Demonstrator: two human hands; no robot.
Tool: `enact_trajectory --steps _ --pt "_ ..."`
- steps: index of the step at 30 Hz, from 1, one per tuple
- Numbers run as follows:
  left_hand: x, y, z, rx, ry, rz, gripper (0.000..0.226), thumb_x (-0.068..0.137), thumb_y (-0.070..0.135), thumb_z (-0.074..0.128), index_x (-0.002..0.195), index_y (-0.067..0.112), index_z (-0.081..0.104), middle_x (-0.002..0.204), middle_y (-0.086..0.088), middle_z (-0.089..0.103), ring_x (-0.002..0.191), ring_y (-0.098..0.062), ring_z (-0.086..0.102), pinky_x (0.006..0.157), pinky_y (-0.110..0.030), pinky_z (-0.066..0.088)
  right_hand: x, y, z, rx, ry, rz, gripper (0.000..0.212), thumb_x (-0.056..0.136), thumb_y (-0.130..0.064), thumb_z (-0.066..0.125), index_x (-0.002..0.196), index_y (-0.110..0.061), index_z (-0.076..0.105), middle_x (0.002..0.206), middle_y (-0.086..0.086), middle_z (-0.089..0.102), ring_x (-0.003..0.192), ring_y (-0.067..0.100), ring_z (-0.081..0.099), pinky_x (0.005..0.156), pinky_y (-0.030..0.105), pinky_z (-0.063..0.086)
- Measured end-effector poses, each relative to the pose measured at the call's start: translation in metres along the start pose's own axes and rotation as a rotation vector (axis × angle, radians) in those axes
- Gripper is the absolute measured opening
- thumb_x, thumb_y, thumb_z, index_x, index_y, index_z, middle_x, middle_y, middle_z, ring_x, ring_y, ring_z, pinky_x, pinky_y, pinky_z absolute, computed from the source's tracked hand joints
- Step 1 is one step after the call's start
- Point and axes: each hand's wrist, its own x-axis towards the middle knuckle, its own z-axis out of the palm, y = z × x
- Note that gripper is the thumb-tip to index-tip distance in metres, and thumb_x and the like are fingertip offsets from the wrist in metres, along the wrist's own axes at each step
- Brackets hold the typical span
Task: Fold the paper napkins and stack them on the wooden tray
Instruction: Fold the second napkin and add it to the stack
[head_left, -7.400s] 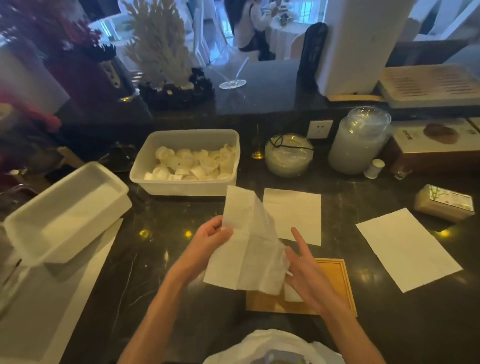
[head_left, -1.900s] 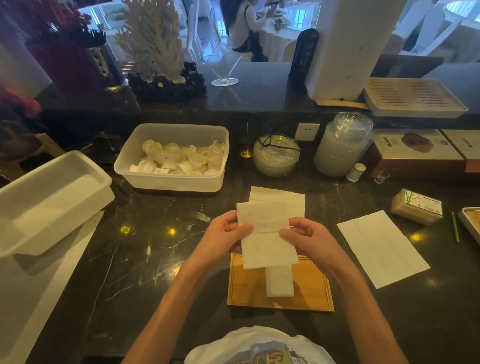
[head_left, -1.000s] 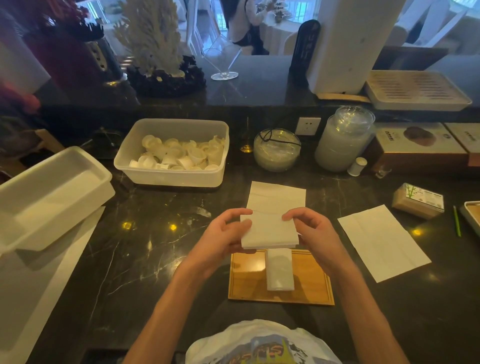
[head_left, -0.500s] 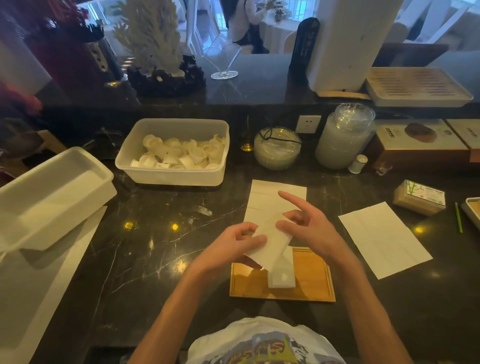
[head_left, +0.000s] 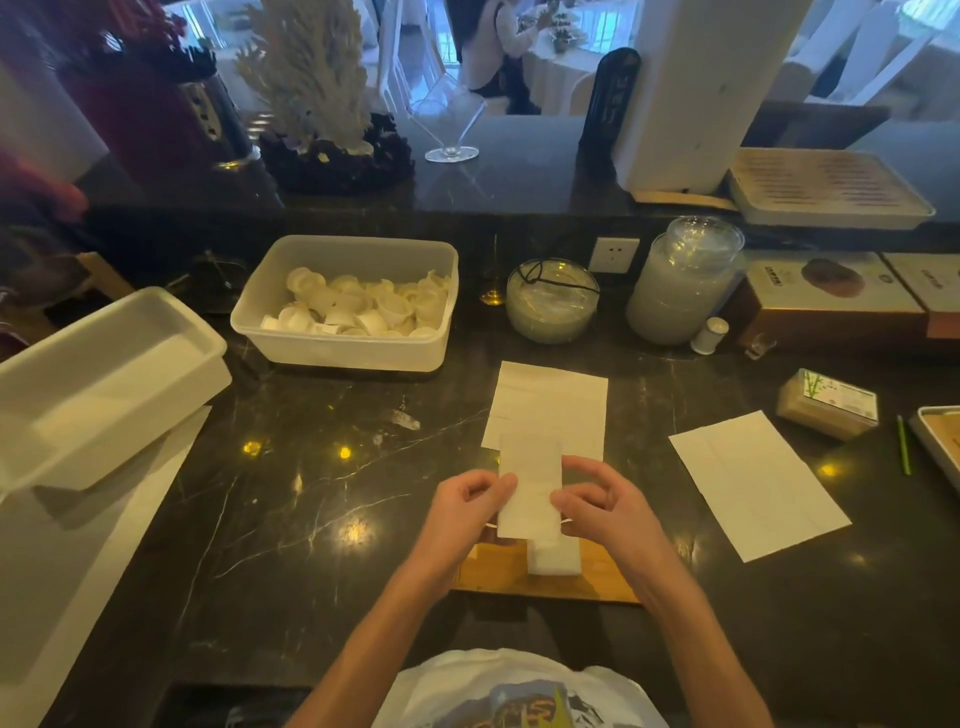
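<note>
Head view: person at a dark marble counter (head_left: 311, 493), both hands in front of the chest. Left hand (head_left: 467, 512) pinches the left long edge of a folded napkin strip (head_left: 530, 488), and right hand (head_left: 602, 512) pinches the right long edge, fingers curled. The strip is narrow, with its long axis running straight away from the person. Its near short end sits over the far edge of the wooden tray (head_left: 493, 571), and its far end points at the back wall and overlaps the view of an unfolded napkin (head_left: 550, 410) lying flat on the counter. Cannot tell if the strip touches anything under it. On the tray lies a folded napkin stack (head_left: 553, 558), long axis also near-to-far, its far part hidden by the strip. A second flat napkin (head_left: 758, 483) lies well to the right, skewed. Behind are a plastic tub of small white cups (head_left: 353, 306), a glass bowl (head_left: 550, 301) and a lidded jar (head_left: 680, 280).
</note>
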Motion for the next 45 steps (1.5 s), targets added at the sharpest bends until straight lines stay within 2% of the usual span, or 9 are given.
enact_trajectory --steps 8,13,18,24,27,30,33,36,45 --pt "0.015 -0.041 0.007 0.226 -0.044 -0.076 0.007 0.096 0.025 0.069 0.100 0.019 0.068 0.092 -0.001 0.075 0.065 -0.003 0.073 0.060 -0.017 0.059 -0.004 0.049 -0.015 -0.128 0.088 0.093 0.028 0.092 -0.017 0.073 0.118 -0.022 0.063 0.102 -0.005 0.075 0.098 0.011 0.072 0.066 0.019 0.061" --pt "0.021 -0.072 0.018 0.320 -0.082 -0.168 0.013 0.097 0.024 0.067 0.103 0.013 0.064 0.091 -0.005 0.071 0.072 -0.011 0.068 0.065 -0.019 0.058 -0.004 0.086 -0.020 -0.206 0.103 0.155 0.023 0.094 -0.014 0.070 0.116 -0.018 0.063 0.106 -0.001 0.073 0.093 0.008 0.071 0.061 0.016 0.058" --pt "0.034 -0.076 0.028 0.341 -0.068 -0.181 0.017 0.100 0.022 0.063 0.109 0.008 0.064 0.085 -0.001 0.066 0.063 -0.006 0.061 0.057 -0.014 0.051 0.009 0.092 -0.022 -0.237 0.144 0.146 0.020 0.097 -0.011 0.066 0.115 -0.018 0.062 0.105 0.000 0.071 0.097 0.011 0.070 0.060 0.015 0.057" --pt "0.050 -0.076 0.036 0.382 -0.027 -0.155 0.020 0.102 0.023 0.059 0.112 0.005 0.062 0.086 -0.003 0.065 0.061 -0.007 0.059 0.055 -0.015 0.049 0.031 0.101 -0.021 -0.298 0.164 0.162 0.026 0.099 -0.014 0.064 0.124 -0.012 0.061 0.117 0.009 0.069 0.104 0.019 0.067 0.073 0.024 0.058" --pt "0.053 -0.081 0.037 0.373 0.004 -0.214 0.028 0.104 0.030 0.055 0.112 0.004 0.060 0.086 -0.006 0.065 0.061 -0.010 0.058 0.057 -0.020 0.049 0.033 0.107 -0.018 -0.299 0.152 0.182 0.030 0.101 -0.017 0.061 0.130 -0.012 0.059 0.119 0.007 0.066 0.092 0.009 0.065 0.068 0.017 0.056" --pt "0.050 -0.086 0.037 0.333 0.077 -0.252 0.033 0.106 0.039 0.046 0.110 0.007 0.054 0.090 -0.010 0.063 0.071 -0.020 0.058 0.065 -0.030 0.049 0.027 0.111 -0.021 -0.213 0.181 0.170 0.034 0.103 -0.022 0.056 0.137 -0.015 0.057 0.128 0.006 0.064 0.096 0.007 0.066 0.067 0.014 0.053" --pt "0.042 -0.088 0.039 0.297 0.091 -0.251 0.030 0.107 0.040 0.039 0.122 0.015 0.046 0.110 -0.005 0.060 0.086 -0.012 0.059 0.072 -0.025 0.049 0.020 0.113 -0.026 -0.114 0.173 0.178 0.045 0.106 -0.030 0.050 0.149 -0.018 0.047 0.148 0.003 0.052 0.125 0.016 0.055 0.098 0.030 0.052" --pt "0.032 -0.087 0.053 0.170 -0.031 -0.284 0.048 0.109 0.040 0.034 0.152 0.024 0.022 0.137 0.009 0.038 0.120 -0.009 0.050 0.093 -0.021 0.042 0.018 0.111 -0.019 -0.006 0.043 0.226 0.054 0.107 -0.039 0.040 0.157 -0.022 0.032 0.160 -0.001 0.038 0.146 0.021 0.037 0.120 0.044 0.033" --pt "0.028 -0.084 0.082 0.141 -0.090 -0.275 0.067 0.109 0.043 0.033 0.161 0.023 -0.006 0.171 0.000 0.000 0.154 -0.014 0.010 0.123 -0.037 0.017 0.023 0.115 -0.001 0.097 -0.084 0.278 0.084 0.089 -0.071 0.026 0.162 -0.033 0.009 0.170 -0.005 0.014 0.156 0.020 0.015 0.127 0.053 0.016"
